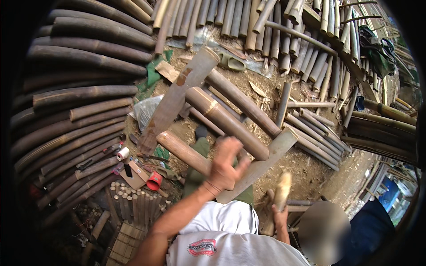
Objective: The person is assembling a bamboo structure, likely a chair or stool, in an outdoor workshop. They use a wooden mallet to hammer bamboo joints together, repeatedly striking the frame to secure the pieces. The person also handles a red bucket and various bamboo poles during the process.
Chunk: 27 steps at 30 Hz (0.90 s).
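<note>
Fitting bamboo cross-pieces between two longer members looks like the step in hand, though this is a judgement from the layout. A wide grey-brown bamboo length [179,99] slants at the upper left of the work, and a second grey-brown bamboo length [259,167] lies at the lower right, before the person's lap. A long round brown bamboo tube [242,101] spans between them. Beside it, a thick reddish-brown bamboo tube [230,126] overlaps both lengths. Nearer the person, a shorter brown bamboo tube [183,151] has its left end showing and its other end behind the left hand [226,165]. That hand is blurred, its grip wide with fingers spread; whether it touches the tube I cannot tell. The right hand [280,217], low beside the lap, has its grip closed around a pale, club-like wooden piece [283,188], well apart from the joints above the dirt floor [306,179].

If the club serves for tapping, the next move would call for a steady left hold on the chosen tube, its end lined up with its joint, and a clear swing. Whether any joint is fully seated cannot be told.
</note>
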Motion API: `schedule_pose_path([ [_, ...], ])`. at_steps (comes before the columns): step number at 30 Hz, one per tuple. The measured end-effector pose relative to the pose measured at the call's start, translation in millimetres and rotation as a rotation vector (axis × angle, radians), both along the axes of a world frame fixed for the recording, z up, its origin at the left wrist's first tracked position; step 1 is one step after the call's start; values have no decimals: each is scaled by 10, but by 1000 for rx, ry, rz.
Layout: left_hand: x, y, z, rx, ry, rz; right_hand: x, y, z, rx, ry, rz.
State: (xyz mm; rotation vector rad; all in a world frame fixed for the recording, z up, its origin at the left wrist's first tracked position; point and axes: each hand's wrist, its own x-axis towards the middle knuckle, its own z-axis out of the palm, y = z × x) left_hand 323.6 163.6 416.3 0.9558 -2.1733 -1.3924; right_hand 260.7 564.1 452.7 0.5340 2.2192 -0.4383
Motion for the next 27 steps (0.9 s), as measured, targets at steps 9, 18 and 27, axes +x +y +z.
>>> schedule_pose_path([
  [9, -436, -2518, -372, 121, -520, -62, -1878, -3084, 412, -786, 674, 826],
  [18, -660, -2648, -429, 181, -500, -143, -1948, -4829, -179, -922, 677, 1234],
  [27, -371, -2808, -798, 148, -404, -157, -1604, -5114, -301, -608, 445, 1344],
])
